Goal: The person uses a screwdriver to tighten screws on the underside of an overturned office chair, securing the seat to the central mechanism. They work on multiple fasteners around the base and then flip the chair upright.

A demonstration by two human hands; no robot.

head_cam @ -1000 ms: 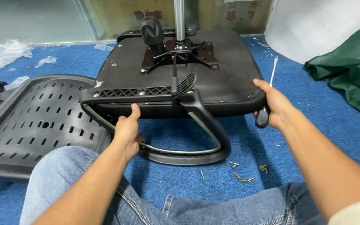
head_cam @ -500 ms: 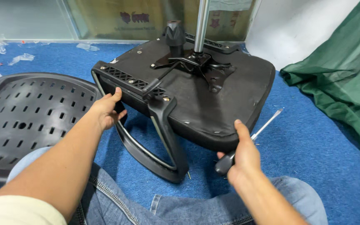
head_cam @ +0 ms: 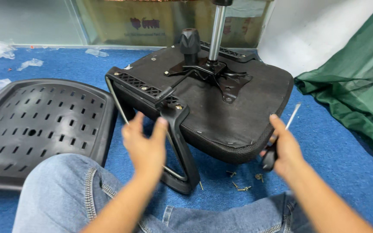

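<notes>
Releasing the armrest (head_cam: 175,142) since the earlier frame: left hand (head_cam: 145,144) hovering spread just before it. Armrest standing upright, nearer left. Right hand (head_cam: 283,149) gripping screwdriver (head_cam: 281,138), touching seat base (head_cam: 221,121).

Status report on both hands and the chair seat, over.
Left hand open, at armrest. Right hand grips screwdriver against chair seat edge. Loose screws underneath.

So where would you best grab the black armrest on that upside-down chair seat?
Probably the armrest's upright bar, from the person's own side. It stands clear of the seat as an open loop, so fingers can wrap through the gap. The left hand is already open right in front of it; the right hand holds a screwdriver at the seat edge.
</notes>
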